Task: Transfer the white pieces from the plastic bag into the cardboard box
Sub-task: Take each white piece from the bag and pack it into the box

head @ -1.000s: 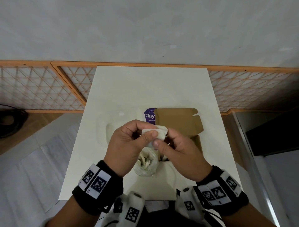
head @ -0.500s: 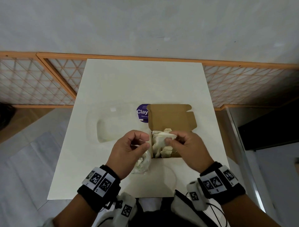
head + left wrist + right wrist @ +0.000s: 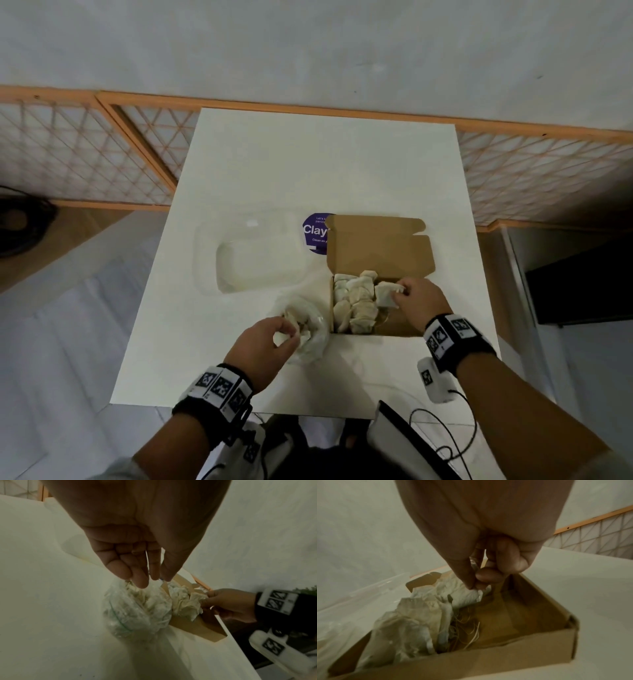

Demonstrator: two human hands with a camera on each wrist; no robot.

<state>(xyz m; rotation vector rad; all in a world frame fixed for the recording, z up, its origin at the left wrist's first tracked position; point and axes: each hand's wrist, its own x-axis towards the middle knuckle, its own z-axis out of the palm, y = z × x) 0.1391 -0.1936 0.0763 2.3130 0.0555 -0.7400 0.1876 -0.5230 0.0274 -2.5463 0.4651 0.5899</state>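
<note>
Plastic bag point(image 3: 308, 329) sits on counter point(image 3: 308, 164), touching left wall of cardboard box point(image 3: 380, 246), centre frame. Left hand point(image 3: 263, 349) pinches a white piece point(image 3: 282, 339) at bag mouth; box lies to its right. Right hand point(image 3: 423, 301) pinches another piece point(image 3: 385, 294) over the box's bare right part

Right hand point(image 3: 419, 301) pinches a white piece point(image 3: 385, 295) inside the cardboard box point(image 3: 394, 329); left hand point(image 3: 263, 349) grips the plastic bag point(image 3: 308, 329).

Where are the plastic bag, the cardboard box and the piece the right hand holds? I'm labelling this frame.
plastic bag point(image 3: 317, 337): head view, clear right side.
cardboard box point(image 3: 380, 246): head view, raised lid's inner face.
white piece point(image 3: 383, 296): head view, its middle, beside the right hand's fingertips.
</note>
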